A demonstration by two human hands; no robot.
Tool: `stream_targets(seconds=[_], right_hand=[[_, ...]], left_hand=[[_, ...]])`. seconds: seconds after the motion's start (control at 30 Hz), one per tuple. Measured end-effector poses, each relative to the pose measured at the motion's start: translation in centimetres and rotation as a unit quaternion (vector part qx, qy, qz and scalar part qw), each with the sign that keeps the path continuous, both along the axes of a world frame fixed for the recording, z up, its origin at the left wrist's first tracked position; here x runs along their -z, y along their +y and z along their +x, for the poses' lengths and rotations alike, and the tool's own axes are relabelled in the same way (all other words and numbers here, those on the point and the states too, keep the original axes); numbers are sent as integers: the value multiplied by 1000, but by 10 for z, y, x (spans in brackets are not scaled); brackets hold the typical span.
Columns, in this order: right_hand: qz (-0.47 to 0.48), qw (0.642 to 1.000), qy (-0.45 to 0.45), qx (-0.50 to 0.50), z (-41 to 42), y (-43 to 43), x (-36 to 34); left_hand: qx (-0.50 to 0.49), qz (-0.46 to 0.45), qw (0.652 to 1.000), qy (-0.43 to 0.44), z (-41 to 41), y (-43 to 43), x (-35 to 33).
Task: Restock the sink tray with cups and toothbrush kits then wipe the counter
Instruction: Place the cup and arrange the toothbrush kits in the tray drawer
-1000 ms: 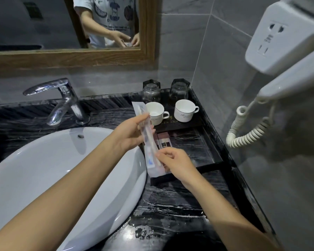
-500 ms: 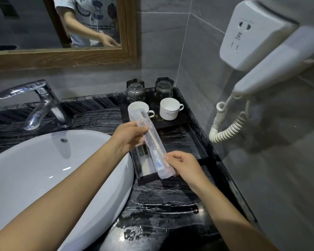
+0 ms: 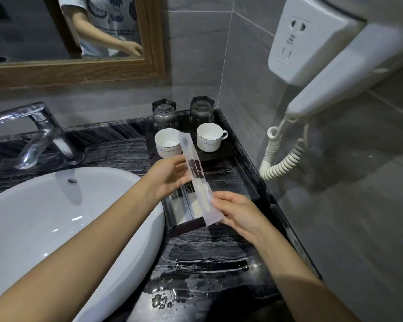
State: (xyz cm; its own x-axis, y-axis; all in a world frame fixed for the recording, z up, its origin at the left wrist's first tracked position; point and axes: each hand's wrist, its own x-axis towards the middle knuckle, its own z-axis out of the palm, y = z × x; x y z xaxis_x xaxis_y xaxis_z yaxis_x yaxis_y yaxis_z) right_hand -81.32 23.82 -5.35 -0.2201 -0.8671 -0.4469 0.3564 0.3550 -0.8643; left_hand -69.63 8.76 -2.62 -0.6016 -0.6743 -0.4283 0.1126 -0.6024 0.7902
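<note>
A clear plastic toothbrush kit (image 3: 197, 180) is held lengthwise above the black tray (image 3: 249, 182). My left hand (image 3: 170, 175) grips its middle from the left, and my right hand (image 3: 235, 210) pinches its near end. Two white cups (image 3: 168, 145) (image 3: 208, 137) stand in the tray's raised back section. Behind them are two upturned glasses (image 3: 164, 113) (image 3: 201, 110). More flat packets (image 3: 184, 205) lie in the tray's near left part, partly hidden by the kit.
A white basin (image 3: 68, 217) lies left of the tray with a chrome tap (image 3: 35, 133) behind it. The dark marble counter (image 3: 207, 263) is wet in front. A wall hairdryer (image 3: 330, 73) with a coiled cord (image 3: 282, 156) hangs at the right. A wood-framed mirror (image 3: 79, 68) is above.
The kit and both hands have shifted right and slightly away over the tray. The view has panned, so the tap and basin sit further left.
</note>
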Motion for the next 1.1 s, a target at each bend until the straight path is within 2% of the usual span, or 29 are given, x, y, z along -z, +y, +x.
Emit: stream_targets(seconds=[0.13,0.3,0.5,0.83,1.1], right_hand=[[32,992,119,31,-6,4,4],[20,987,156,33,-5,8,5],[-25,967,244,70,-8,1,7],[-21,955,280,93,-16,8,12],[15,966,258,8,-16,6,8]], left_hand=[[-39,-2,998,-54,-3,-2,9],[-64,-33,994,-83,-9,-2,18],[-68,-18,994,-83,-16,-5,23],[-67,68,993,-68,-13,-6,36],[-48,77,994,-64,-14,1,39]])
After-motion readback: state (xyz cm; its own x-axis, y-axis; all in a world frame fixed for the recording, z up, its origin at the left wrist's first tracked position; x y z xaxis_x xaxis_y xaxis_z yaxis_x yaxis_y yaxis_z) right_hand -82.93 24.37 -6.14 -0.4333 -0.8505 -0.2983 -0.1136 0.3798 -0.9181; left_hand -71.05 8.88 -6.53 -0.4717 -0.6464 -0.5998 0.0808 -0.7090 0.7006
